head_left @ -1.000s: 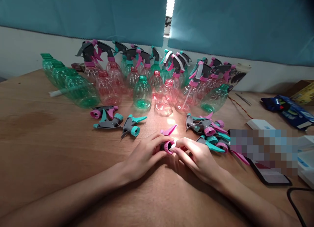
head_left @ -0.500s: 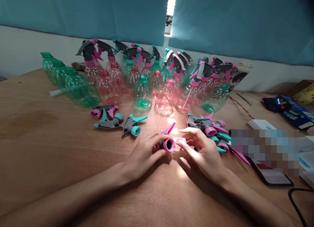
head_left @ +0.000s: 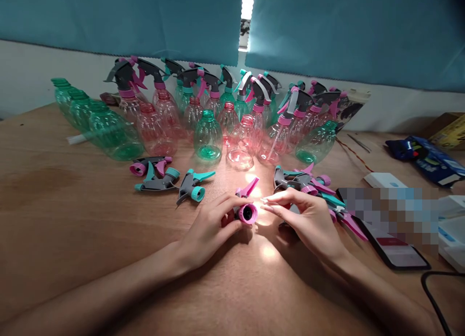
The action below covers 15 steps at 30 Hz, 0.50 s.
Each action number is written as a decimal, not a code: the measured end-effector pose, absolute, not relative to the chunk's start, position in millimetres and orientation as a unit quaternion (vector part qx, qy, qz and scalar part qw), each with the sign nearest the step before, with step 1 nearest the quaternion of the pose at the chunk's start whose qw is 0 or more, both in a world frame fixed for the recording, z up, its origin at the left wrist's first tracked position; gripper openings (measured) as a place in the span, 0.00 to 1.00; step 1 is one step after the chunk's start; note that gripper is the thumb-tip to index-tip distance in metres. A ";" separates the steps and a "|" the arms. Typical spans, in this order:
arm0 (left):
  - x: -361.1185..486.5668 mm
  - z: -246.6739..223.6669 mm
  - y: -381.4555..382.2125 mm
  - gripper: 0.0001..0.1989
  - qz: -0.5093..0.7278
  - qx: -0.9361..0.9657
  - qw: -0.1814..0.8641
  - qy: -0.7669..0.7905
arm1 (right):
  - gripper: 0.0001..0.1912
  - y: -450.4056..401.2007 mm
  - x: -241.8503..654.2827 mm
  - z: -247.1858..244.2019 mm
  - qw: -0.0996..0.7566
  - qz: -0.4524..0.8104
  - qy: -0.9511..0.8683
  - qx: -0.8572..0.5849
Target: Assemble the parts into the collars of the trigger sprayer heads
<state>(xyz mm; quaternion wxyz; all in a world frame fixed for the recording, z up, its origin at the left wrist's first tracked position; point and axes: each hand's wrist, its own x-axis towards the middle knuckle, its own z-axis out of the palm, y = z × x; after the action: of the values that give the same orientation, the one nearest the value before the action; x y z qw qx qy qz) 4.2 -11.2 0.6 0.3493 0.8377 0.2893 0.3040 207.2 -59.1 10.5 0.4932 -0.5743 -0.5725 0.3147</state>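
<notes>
Over a brown wooden worktop (head_left: 119, 239), the left-hand grip (head_left: 209, 224) holds a grey-and-pink plastic spray head (head_left: 248, 213); the right-hand grip (head_left: 311, 219) is just beside it at three o'clock. Translucent green and pink plastic bottles (head_left: 208, 140) stand at twelve o'clock.

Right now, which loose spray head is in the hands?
The pink-collared spray head, held in the left hand; the other loose spray heads lie in groups on the table.

I have drawn the right hand (head_left: 308, 216) off the pink sprayer-head collar (head_left: 255, 214); its fingertips (head_left: 271, 199) now stand just beside it.
</notes>
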 end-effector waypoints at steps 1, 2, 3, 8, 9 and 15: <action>4.3 0.6 -11.2 0.18 0.304 0.839 0.349 0.286 | 0.05 -59.3 205.4 12.3 0.503 0.327 -0.562 -0.569; 4.4 0.5 -11.1 0.18 0.303 0.840 0.349 0.283 | 0.07 -59.4 203.5 14.1 0.515 0.344 -0.547 -0.563; 4.5 0.4 -11.1 0.18 0.303 0.841 0.349 0.282 | 0.09 -59.7 201.4 15.6 0.529 0.364 -0.527 -0.557; 5.1 -2.1 -10.8 0.19 0.296 0.846 0.346 0.277 | 0.12 -61.0 194.5 18.1 0.549 0.456 -0.478 -0.511; 5.1 -2.5 -10.8 0.19 0.295 0.846 0.347 0.276 | 0.09 -61.2 194.3 17.9 0.540 0.464 -0.486 -0.506; 4.4 -0.7 -12.0 0.20 0.290 0.840 0.362 0.283 | 0.02 -61.8 197.1 16.4 0.496 0.450 -0.531 -0.519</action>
<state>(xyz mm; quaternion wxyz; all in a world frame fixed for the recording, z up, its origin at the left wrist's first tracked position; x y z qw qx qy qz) 4.4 -12.0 -0.7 0.3615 0.8395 0.2834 0.2901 197.1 -61.8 16.4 0.4964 -0.5185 -0.5314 0.4498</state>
